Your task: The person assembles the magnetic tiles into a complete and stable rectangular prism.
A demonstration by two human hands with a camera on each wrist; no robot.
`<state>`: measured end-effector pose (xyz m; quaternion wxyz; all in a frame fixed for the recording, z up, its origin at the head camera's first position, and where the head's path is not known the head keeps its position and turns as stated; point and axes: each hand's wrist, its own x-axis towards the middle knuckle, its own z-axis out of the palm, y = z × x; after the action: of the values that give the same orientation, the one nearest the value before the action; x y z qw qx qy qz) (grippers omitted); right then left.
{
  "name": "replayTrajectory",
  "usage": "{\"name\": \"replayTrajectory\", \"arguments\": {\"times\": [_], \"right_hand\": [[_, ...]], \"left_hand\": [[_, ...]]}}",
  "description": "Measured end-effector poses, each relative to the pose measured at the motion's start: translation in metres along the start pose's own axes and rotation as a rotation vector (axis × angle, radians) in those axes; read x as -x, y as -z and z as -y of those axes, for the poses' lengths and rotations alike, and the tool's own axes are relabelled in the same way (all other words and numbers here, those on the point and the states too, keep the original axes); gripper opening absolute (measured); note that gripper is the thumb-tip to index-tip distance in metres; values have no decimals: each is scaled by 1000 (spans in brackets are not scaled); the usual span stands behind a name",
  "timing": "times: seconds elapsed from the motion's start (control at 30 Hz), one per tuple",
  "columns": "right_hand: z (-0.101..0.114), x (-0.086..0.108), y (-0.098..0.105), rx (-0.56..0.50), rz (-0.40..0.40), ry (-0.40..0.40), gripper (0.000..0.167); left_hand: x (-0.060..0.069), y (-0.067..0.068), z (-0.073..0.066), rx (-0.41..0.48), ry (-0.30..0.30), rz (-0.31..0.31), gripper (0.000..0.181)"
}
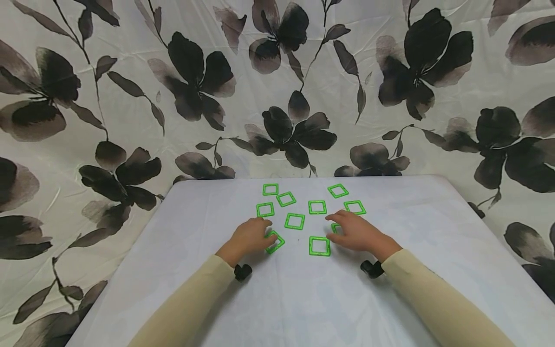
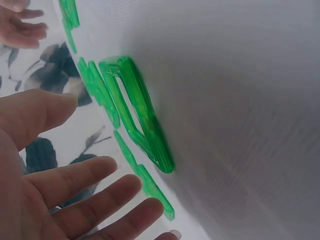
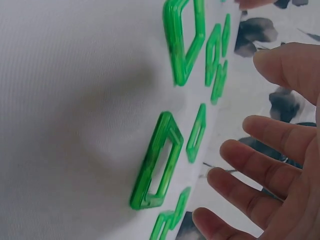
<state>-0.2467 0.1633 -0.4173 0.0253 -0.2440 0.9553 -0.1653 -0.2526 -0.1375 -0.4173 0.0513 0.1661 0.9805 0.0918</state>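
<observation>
Several green translucent square frames lie flat on the white-covered table. My left hand [image 1: 251, 234] hovers with fingers spread over one green square frame [image 1: 276, 247], which shows beyond the fingertips in the left wrist view. On the other side, my right hand [image 1: 357, 231] is held above another green square frame [image 1: 334, 228], partly hidden by the fingers in the head view. The right wrist view shows a gap between those fingers and a square frame [image 3: 150, 161] on the cloth. Neither hand holds anything. Between the hands, a larger-looking green square frame [image 1: 319, 253] lies nearest the person.
Farther back sit more green frames, among them one in the middle [image 1: 294, 228] and one at the back left [image 1: 270, 194]. The white tabletop [image 1: 295, 299] ends at a back edge against a floral cloth [image 1: 286, 86]. A dark wrist device [image 1: 243, 272] sits under each wrist.
</observation>
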Motion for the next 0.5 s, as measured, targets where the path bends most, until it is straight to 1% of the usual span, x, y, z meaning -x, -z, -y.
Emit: {"name": "replayTrajectory", "arguments": {"times": [0.17, 0.4, 0.5], "right_hand": [[4, -1, -3, -2, 7, 13, 54], [9, -2, -6, 20, 28, 18, 55], [10, -2, -8, 9, 33, 15, 55]], "left_hand": [[0, -4, 1, -9, 8, 8, 53], [2, -4, -1, 6, 9, 5, 54], [2, -5, -2, 14, 14, 11, 55]]}}
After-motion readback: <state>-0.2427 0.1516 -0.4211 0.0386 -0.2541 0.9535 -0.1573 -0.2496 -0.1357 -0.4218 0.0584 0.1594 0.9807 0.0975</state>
